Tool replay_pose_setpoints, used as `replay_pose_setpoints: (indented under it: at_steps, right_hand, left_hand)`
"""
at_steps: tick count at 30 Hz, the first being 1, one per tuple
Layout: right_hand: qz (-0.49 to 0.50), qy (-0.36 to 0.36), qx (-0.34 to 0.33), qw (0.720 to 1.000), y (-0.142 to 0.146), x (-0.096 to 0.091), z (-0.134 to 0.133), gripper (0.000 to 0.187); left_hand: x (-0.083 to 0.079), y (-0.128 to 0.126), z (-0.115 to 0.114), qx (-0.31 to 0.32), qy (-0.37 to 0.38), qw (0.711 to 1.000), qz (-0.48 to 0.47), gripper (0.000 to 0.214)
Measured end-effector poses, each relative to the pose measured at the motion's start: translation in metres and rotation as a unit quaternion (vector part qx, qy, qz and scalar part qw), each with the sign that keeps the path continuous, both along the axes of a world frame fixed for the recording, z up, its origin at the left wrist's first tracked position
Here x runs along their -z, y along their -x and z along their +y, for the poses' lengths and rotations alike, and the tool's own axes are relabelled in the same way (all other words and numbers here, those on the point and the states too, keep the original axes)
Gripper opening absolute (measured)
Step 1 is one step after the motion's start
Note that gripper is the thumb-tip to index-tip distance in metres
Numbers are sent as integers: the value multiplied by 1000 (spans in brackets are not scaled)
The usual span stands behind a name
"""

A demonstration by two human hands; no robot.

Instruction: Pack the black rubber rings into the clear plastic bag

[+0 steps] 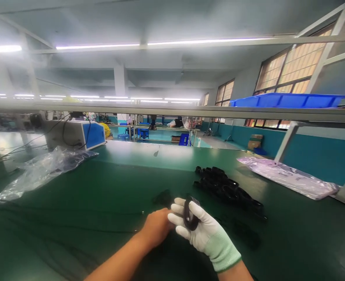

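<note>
My right hand (200,228) wears a white glove with a mint-green cuff. Its thumb and fingers grip a black coiled cable (191,218), an oval loop lying across the palm. Bare and curled, my left hand (158,226) is right beside the glove's fingertips. Its own fingertips are hidden behind the glove, so what they hold cannot be made out. To the right, beyond my hands, a pile of black coiled cables (229,189) lies on the green tabletop (119,191). A dark blurred patch shows just behind my hands.
Loose dark cables (73,224) stretch across the left of the table. Clear plastic bags (46,169) lie near a grey-and-blue machine (75,134). A pinkish plastic bag (289,177) lies at the right edge by a metal post. Overhead, a shelf (160,111) carries a blue tray (289,100).
</note>
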State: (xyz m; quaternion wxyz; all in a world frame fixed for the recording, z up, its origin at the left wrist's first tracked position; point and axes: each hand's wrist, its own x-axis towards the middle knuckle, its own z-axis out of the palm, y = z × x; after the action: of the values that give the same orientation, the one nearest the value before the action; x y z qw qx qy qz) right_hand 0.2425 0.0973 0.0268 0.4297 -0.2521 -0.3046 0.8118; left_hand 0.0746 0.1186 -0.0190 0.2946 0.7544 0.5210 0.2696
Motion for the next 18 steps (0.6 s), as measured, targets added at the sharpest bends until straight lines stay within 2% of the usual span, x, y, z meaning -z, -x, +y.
replay_pose_setpoints:
  at_steps: [2, 4, 6, 8, 10, 12, 14, 16, 18]
  right_hand:
    - [-2, 4, -14, 1000, 3, 0, -2, 46]
    - [-19, 12, 2, 1000, 5, 0, -4, 48]
    - [-54, 13, 58, 997, 8, -1, -3, 47]
    - [-109, -4, 122, 987, 14, 1, -1, 45]
    - [-155, -25, 150, 976, 25, 4, 0, 46]
    - [-190, -40, 137, 971, 41, 9, -1, 48]
    - [-231, -53, 114, 965, 57, 15, -5, 50]
    - [-276, -66, 101, 953, 67, 21, -12, 47]
    - [-273, -78, 76, 956, 67, 27, -17, 40]
  left_hand:
    - [6, -9, 4, 8, 7, 1000, -3, 16]
    - [7, -6, 6, 7, 22, 1000, -15, 13]
    - [4, 8, 3, -3, 53, 998, -37, 7]
    - [-1, 26, -5, -14, 105, 992, -68, 13]
    - [-7, 39, -19, -20, 147, 984, -103, 22]
    - [-9, 43, -34, -25, 181, 964, -191, 30]
    - [-5, 41, -45, -32, 213, 926, -310, 38]
    - [0, 37, -52, -42, 229, 896, -378, 47]
    - [1, 36, -55, -55, 214, 916, -334, 51]
